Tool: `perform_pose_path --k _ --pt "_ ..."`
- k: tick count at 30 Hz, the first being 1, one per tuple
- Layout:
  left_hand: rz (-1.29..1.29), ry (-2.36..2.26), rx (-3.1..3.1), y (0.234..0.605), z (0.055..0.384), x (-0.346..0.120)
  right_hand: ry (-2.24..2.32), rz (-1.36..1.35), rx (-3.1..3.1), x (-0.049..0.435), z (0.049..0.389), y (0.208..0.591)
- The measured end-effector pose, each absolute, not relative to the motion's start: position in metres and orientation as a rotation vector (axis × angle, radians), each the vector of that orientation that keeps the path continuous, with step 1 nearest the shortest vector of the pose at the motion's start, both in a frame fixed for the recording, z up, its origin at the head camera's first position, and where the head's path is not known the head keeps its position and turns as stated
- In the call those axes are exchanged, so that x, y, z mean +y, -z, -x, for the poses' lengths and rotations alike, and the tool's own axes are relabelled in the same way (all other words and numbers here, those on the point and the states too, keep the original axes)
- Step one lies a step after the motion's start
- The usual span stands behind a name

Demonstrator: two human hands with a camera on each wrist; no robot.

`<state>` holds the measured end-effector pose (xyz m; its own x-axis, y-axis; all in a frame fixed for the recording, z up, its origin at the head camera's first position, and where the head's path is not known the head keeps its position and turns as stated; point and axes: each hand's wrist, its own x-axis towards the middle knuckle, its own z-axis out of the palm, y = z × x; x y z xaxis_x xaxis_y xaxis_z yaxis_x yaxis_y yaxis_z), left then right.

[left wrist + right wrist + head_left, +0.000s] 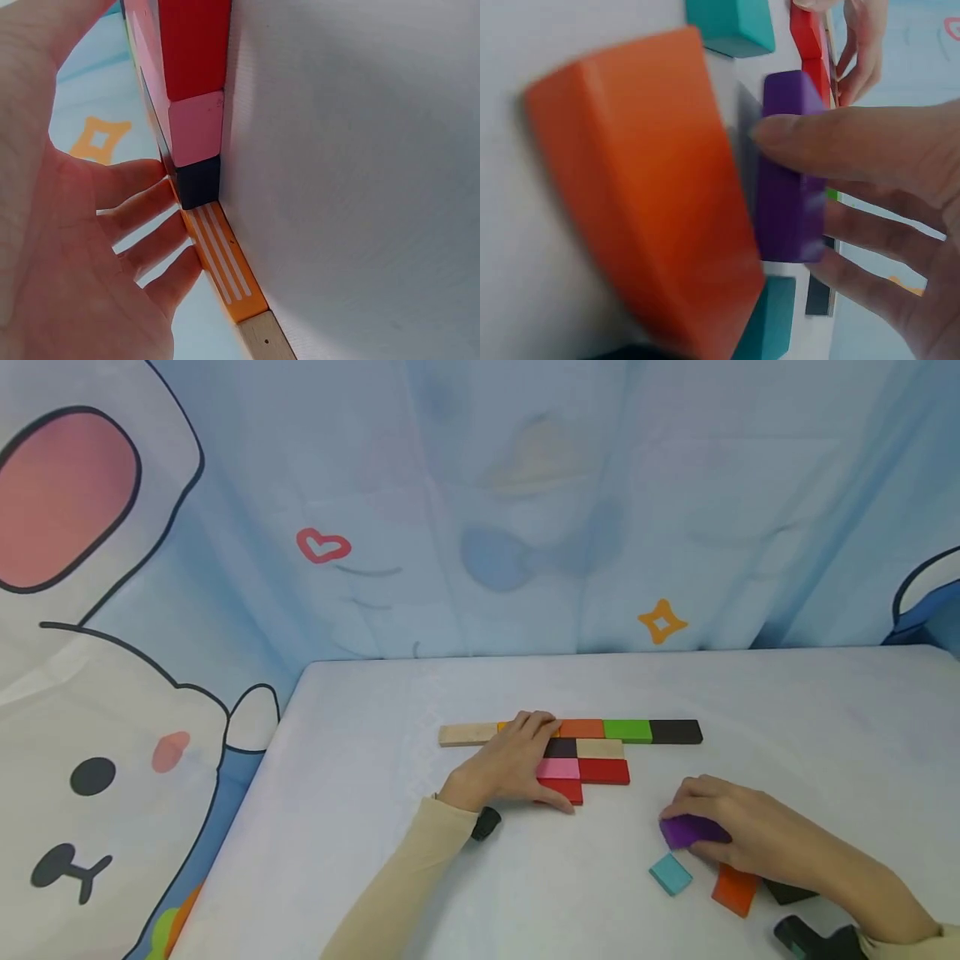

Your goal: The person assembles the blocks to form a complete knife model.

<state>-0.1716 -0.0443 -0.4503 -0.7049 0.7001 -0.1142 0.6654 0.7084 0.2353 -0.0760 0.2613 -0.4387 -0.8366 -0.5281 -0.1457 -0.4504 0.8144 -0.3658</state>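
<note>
My left hand (506, 768) lies over stacked rows of flat wooden blocks. Its fingertips touch the back edge of the far row, by an orange block with white stripes (221, 259), while the thumb rests at a near red block (564, 790). Pink (558, 768), black (560, 748) and red (603, 772) blocks sit beside it. To the right, my right hand (750, 827) pinches a purple block (789, 202) between thumb and fingers, tilted just above the white surface. A teal block (671, 874) and an orange block (735, 890) lie close by.
A dark block (789, 893) lies partly under the right forearm. The far row runs rightward through a green block (627, 732) to a black block (676, 732). Behind the white table (375, 710) hangs a blue patterned curtain (465, 510).
</note>
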Motion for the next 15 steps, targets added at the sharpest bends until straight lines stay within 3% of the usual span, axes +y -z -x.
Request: perform_pose_path --k 15 --pt "-1.121 -0.198 2.713 0.450 0.172 -0.045 0.623 0.976 2.985 0.201 0.104 0.432"
